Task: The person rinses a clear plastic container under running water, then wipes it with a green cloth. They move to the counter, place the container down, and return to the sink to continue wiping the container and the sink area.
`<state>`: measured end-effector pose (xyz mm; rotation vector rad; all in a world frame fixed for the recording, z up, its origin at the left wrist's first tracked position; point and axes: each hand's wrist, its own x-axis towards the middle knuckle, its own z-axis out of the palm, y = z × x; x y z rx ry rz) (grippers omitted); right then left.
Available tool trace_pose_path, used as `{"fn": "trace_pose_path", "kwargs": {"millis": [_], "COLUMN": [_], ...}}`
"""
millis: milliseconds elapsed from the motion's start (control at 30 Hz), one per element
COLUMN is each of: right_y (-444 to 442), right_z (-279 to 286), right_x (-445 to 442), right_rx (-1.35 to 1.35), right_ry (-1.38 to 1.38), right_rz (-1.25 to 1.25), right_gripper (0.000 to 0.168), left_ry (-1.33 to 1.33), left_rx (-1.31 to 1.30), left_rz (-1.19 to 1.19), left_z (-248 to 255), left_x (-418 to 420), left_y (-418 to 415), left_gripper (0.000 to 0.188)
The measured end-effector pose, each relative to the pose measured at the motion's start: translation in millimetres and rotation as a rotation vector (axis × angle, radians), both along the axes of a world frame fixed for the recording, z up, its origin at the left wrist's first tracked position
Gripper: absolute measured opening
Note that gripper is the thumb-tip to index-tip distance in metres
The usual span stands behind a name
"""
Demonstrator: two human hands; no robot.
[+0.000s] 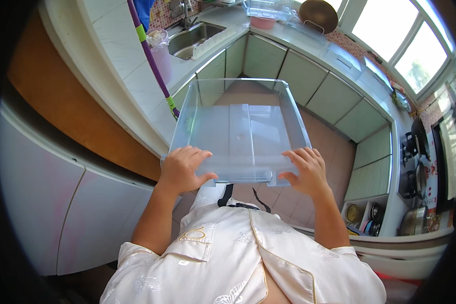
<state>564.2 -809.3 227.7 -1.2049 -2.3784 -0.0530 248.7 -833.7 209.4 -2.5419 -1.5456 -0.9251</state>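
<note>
A clear plastic drawer [228,133], like one from a refrigerator, is held up in front of my body. Its near wall is towards me, and the floor shows through its bottom. My left hand [184,169] grips the near left corner, thumb on the near side and fingers over the rim. On the near right corner, my right hand [306,169] has the same kind of hold. Nothing can be seen lying inside the drawer.
A purple mop pole [152,60] leans at the left, near a pink bin [161,60]. Beyond are a steel sink [197,36] and an L-shaped counter [326,53] with clear bins [269,9], a pink basin [263,22] and a wok [318,16]. Pans [420,138] stand right.
</note>
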Motion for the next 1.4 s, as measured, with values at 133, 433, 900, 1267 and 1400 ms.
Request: {"fn": "trace_pose_path", "kwargs": {"millis": [133, 433, 900, 1267, 1400], "right_y": [79.5, 330.1, 716.6, 923.1, 967.1], "right_z": [-7.1, 14.8, 20.3, 20.4, -5.0], "right_x": [-0.7, -28.4, -70.8, -216.8, -267.0], "right_rx": [0.022, 0.136, 0.075, -0.046, -0.086], "right_ry": [0.018, -0.01, -0.01, -0.157, -0.158], "right_rz": [-0.007, 0.052, 0.478, 0.879, 0.899], "right_gripper": [0.049, 0.049, 0.052, 0.053, 0.054], "left_ry": [0.019, 0.007, 0.062, -0.066, -0.077], "left_rx": [-0.01, 0.202, 0.1, -0.058, -0.125], "left_rz": [-0.023, -0.009, 0.32, 0.778, 0.773], "left_z": [-3.1, 9.2, 13.7, -8.3, -19.6], "left_x": [-2.0, -28.3, -47.3, -95.0, -143.5], "left_y": [80.8, 322.4, 586.9, 678.4, 713.8], "left_gripper": [0.046, 0.048, 0.053, 0.051, 0.052]}}
